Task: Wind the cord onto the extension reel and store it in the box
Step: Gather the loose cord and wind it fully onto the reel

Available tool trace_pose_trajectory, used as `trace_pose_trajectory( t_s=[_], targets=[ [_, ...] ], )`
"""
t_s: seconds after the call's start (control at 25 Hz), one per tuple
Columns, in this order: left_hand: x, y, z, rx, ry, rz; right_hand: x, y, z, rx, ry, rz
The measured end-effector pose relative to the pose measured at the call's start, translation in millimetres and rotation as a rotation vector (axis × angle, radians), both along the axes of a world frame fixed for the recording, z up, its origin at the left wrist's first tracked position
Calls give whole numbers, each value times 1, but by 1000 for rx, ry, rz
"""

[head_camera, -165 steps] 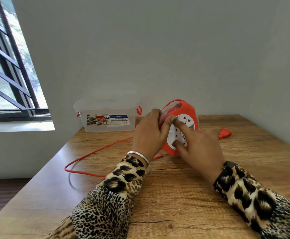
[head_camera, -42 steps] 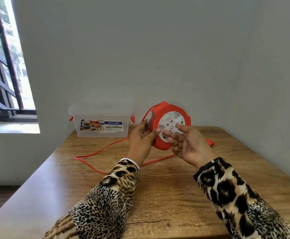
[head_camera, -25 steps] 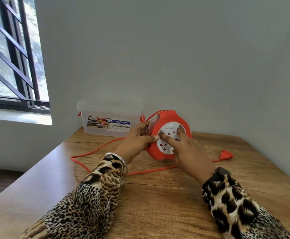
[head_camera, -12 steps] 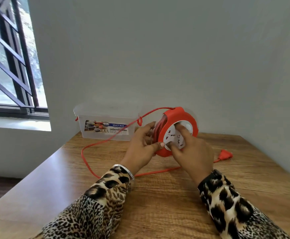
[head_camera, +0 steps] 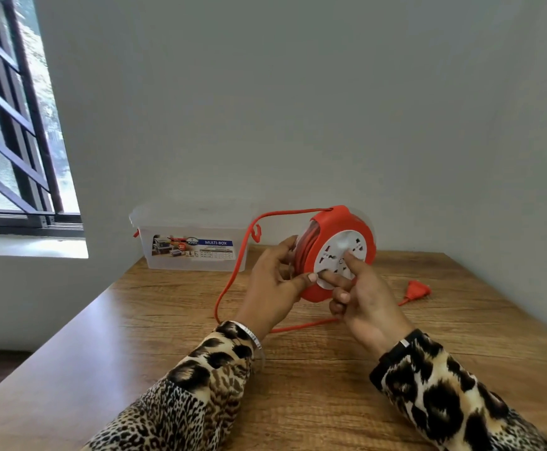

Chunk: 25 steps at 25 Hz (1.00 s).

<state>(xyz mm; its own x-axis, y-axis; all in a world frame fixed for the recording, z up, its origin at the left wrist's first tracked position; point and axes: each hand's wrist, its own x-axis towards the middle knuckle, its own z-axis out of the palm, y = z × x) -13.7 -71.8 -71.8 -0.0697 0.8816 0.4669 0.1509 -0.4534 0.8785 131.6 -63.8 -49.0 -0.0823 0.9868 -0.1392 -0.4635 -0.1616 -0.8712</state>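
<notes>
Since 0.5 s ago the cord (head_camera: pixel 233 275) loop has drawn in, now arching off the reel (head_camera: pixel 338 252) top at 11 o'clock. L hand (head_camera: pixel 273 286) grips reel's rim; R hand (head_camera: pixel 361 302) fingertips press its white socket face. Reel held upright above table (head_camera: pixel 298 385); plug (head_camera: pixel 416 291) at 3 o'clock, closed box (head_camera: pixel 189 252) at 9.
</notes>
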Motion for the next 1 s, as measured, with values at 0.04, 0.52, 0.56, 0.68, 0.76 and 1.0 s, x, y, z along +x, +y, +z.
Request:
trace_pose_trajectory(
  t_s=[0.04,0.52,0.56,0.68,0.76,1.0],
  targets=[
    [-3,0,1,-23,-31,-13,0,-2,1,30,-48,28],
    [-55,-1,20,-126,15,26,9,6,-4,1399,-1694,-236],
    [-53,-1,19,-130,50,7,7,8,-6,1421,-1757,-241],
    [-49,-3,20,-112,108,-12,8,14,-10,1470,-1889,-307],
    [-49,-4,21,-102,77,-3,7,16,-9,1472,-1928,-326],
    [-42,-6,24,-12,68,-16,10,15,-10,1478,-1917,-509]
  ],
)
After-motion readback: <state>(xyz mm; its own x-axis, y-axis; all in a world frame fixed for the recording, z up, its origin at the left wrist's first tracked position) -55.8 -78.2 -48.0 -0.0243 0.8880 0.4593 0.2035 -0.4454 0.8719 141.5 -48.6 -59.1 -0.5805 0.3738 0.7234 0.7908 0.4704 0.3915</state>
